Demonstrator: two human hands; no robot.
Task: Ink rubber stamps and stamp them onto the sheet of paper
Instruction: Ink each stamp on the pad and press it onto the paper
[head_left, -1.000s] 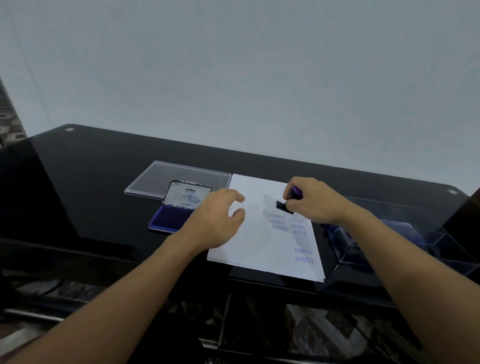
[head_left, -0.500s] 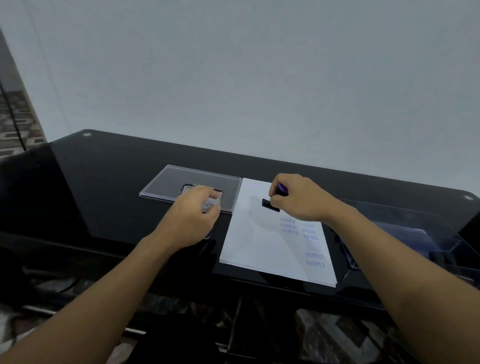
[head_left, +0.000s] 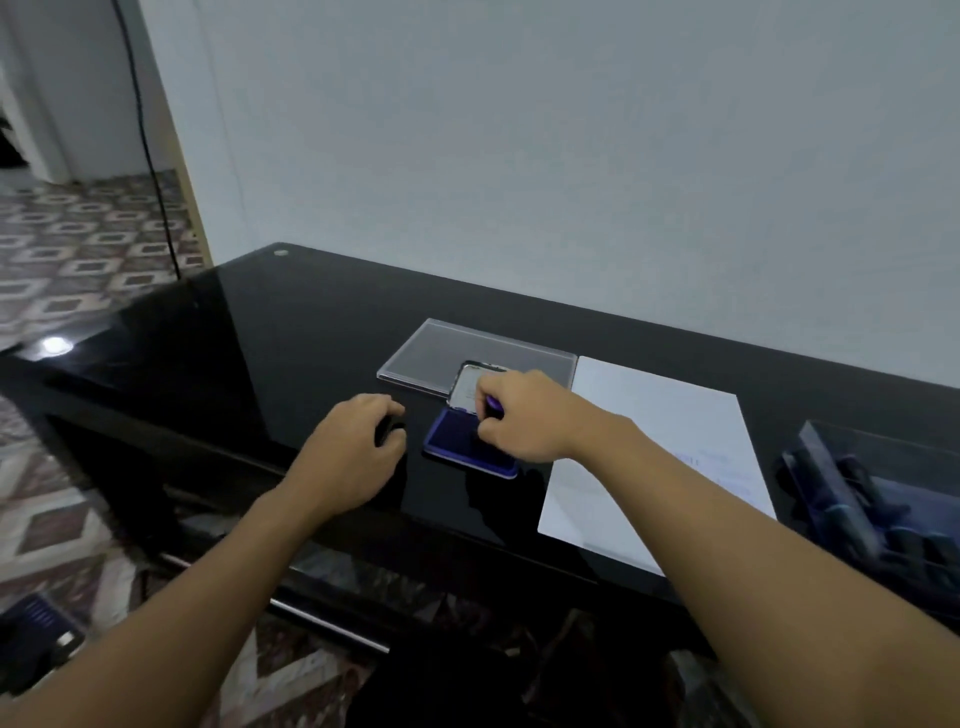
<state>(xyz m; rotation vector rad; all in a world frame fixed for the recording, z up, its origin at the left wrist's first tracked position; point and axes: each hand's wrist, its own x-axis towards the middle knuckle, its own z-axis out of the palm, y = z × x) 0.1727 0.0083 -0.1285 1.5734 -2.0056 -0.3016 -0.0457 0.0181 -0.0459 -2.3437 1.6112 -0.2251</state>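
My right hand (head_left: 524, 421) grips a rubber stamp with a purple handle (head_left: 493, 404) and holds it down on the blue ink pad (head_left: 452, 436), whose hinged lid (head_left: 465, 387) stands open behind. My left hand (head_left: 353, 452) rests on the black table left of the pad, fingers curled, nothing visibly in it. The white sheet of paper (head_left: 654, 441) lies to the right of the pad, with faint blue stamp marks (head_left: 727, 467) near its right edge.
A clear plastic lid (head_left: 441, 353) lies flat behind the ink pad. A clear box (head_left: 872, 499) with dark stamps stands at the right end of the black glass table (head_left: 260, 338). Patterned floor tiles lie to the left.
My right hand has carried the stamp from the paper leftwards onto the ink pad. My left hand has moved off the pad to the table on its left. The camera swung left.
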